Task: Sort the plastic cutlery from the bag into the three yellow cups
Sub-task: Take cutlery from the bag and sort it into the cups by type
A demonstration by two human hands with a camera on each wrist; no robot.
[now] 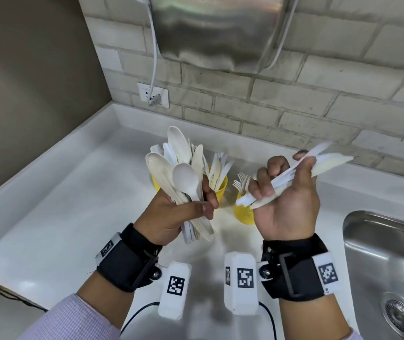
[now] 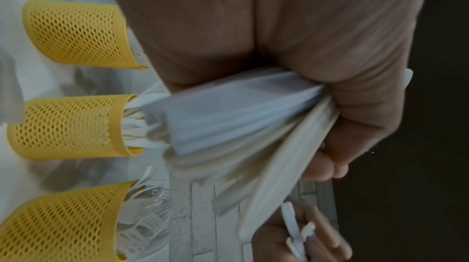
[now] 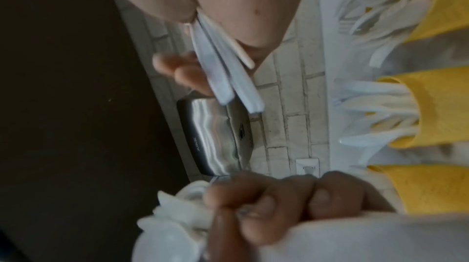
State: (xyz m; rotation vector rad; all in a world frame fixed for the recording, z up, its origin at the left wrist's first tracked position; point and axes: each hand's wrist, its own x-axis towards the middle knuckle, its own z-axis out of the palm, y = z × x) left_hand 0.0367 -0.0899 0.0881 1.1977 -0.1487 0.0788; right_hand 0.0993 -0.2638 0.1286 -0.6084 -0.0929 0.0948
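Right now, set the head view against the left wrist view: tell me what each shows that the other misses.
Head view only: the steel sink, wall socket, and spoon bowls fanned above the left hand.
Left wrist view only: all three yellow mesh cups in a row, including the third cup.
Both: the left hand's grip on its bundle, the right hand gripping knives, and the fork cup.

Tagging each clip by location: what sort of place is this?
Probably a kitchenette or pantry corner: a white counter with a steel sink, a brick-tiled wall and a steel wall-mounted appliance.
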